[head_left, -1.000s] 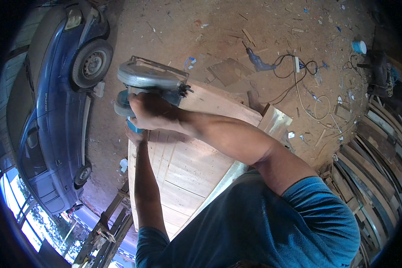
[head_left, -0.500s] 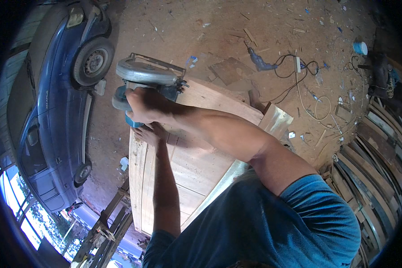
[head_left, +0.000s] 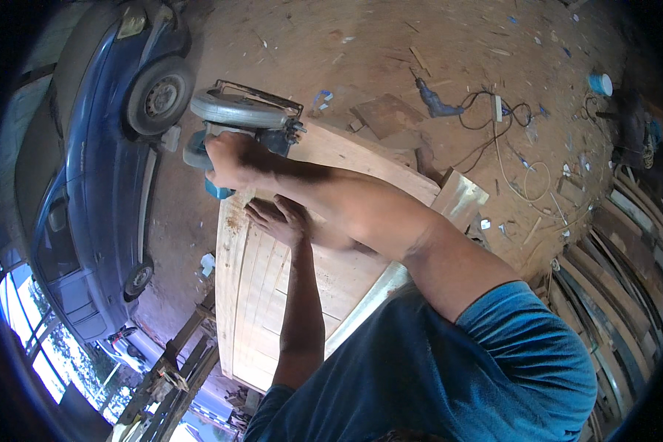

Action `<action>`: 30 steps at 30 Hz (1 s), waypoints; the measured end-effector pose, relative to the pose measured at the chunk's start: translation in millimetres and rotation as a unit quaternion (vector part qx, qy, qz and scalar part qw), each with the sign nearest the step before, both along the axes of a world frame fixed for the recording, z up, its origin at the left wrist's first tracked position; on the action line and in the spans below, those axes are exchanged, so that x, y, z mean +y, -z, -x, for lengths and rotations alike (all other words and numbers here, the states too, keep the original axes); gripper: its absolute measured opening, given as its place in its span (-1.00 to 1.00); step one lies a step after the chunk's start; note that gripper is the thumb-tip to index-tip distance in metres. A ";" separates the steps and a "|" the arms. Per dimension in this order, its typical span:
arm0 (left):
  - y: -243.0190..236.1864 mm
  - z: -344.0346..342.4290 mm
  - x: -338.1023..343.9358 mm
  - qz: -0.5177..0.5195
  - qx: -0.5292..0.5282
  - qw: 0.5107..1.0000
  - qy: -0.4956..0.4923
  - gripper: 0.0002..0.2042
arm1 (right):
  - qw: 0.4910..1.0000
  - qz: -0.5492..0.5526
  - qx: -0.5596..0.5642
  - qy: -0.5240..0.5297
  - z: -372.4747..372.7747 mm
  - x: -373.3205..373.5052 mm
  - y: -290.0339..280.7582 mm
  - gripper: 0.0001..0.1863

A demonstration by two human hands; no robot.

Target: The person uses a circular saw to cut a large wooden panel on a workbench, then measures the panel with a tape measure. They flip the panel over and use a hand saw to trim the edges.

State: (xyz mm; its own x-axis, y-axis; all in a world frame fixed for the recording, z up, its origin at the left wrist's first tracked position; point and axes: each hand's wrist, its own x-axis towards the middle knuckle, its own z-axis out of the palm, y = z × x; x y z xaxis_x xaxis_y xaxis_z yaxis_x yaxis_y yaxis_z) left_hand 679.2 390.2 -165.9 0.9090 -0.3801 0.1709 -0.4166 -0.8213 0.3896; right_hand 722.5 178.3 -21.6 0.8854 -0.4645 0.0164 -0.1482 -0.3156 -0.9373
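The right hand (head_left: pixel 233 158) curled over a silver-and-teal power tool (head_left: pixel 236 110) that projected beyond the grip, presumably heavy, rigid, best held there; behind it, the left hand (head_left: pixel 281 222) lay loosely spread over a pale planked wooden panel (head_left: pixel 254 295).

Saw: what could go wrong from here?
1. The left hand is spread over the wooden panel, near the saw; a kick back toward the person might catch its fingers.
2. Only the right hand grips the saw, so a sudden jerk may be harder to control.
3. The saw sits at the panel's far left corner, where it could tip or slip off the edge.
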 end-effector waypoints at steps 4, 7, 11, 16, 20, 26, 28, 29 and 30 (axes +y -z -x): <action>-4.8 5.2 -3.6 -0.008 -0.010 1.000 0.001 -0.15 | 1.000 -0.009 0.011 -0.021 -3.9 -3.2 -2.9 -0.53; -5.4 4.3 -5.8 -0.006 -0.018 1.000 0.003 -0.14 | 0.999 -0.002 0.044 -0.031 -8.2 -5.5 -6.4 -0.51; -10.2 6.2 -8.0 0.001 -0.016 1.000 -0.012 -0.13 | 0.999 -0.009 0.025 -0.018 -4.7 -4.3 -5.8 -0.49; -10.8 0.3 -2.0 -0.010 -0.034 0.999 -0.002 -0.18 | 0.996 -0.048 0.073 -0.029 23.0 -16.6 -35.5 -0.49; -5.6 5.0 0.5 0.035 -0.051 0.998 -0.015 -0.16 | 0.997 -0.024 0.067 -0.018 132.0 -40.2 -77.9 -0.42; -30.7 14.0 -7.3 -0.029 0.003 0.997 -0.068 -0.19 | 0.992 0.060 0.044 0.098 361.1 -56.7 -152.7 -0.42; -32.4 15.8 -3.2 -0.032 0.004 0.996 -0.078 -0.19 | 0.966 -0.088 0.157 0.188 415.4 -40.1 -198.3 -0.38; -34.9 16.6 -5.8 -0.032 0.007 0.996 -0.078 -0.20 | 0.956 -0.058 0.152 0.245 457.4 -37.9 -190.7 -0.38; -36.8 16.9 -10.7 -0.034 0.011 0.997 -0.075 -0.20 | 0.941 -0.029 0.145 0.305 496.9 -35.6 -182.8 -0.38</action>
